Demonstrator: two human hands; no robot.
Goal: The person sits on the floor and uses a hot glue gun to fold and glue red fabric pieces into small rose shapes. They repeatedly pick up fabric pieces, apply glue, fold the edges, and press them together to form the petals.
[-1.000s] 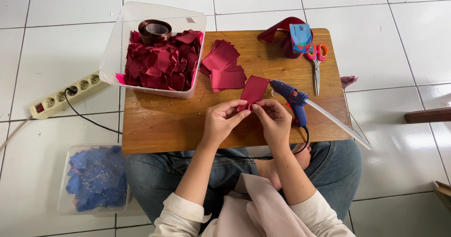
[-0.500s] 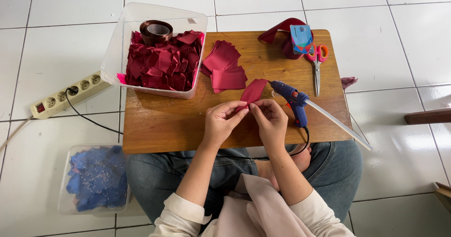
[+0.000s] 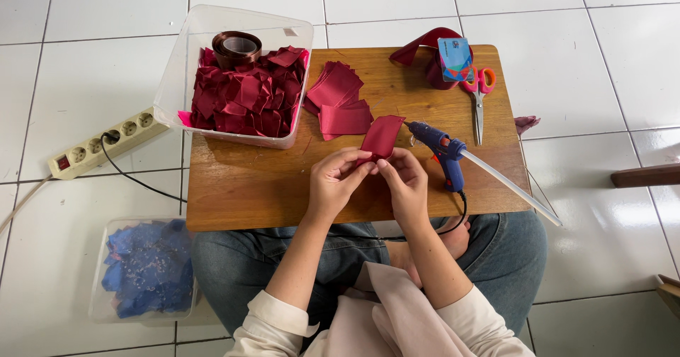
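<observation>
A low wooden desk (image 3: 255, 197) sits over the person's crossed legs on the white tiled floor (image 3: 616, 59). On it, a blue hot glue gun (image 3: 440, 151) lies just right of the hands, its clear glue stick jutting past the desk edge. Orange-handled scissors (image 3: 479, 95) and a coil of dark red ribbon (image 3: 425, 49) lie at the far right corner, and a loose stack of dark red ribbon squares (image 3: 340, 102) lies near the middle. Nothing blocks the hands.

The left hand (image 3: 336, 183) and the right hand (image 3: 405, 180) both pinch the lower edge of a dark red ribbon piece (image 3: 381, 136), fingers curled, holding it just above the desk.

A clear plastic tub (image 3: 212, 31) at the far left corner holds many red ribbon pieces and a brown ribbon roll (image 3: 236, 47). On the floor, a second clear tub (image 3: 145, 268) holds blue fabric pieces beside a cream power strip (image 3: 99, 141).
</observation>
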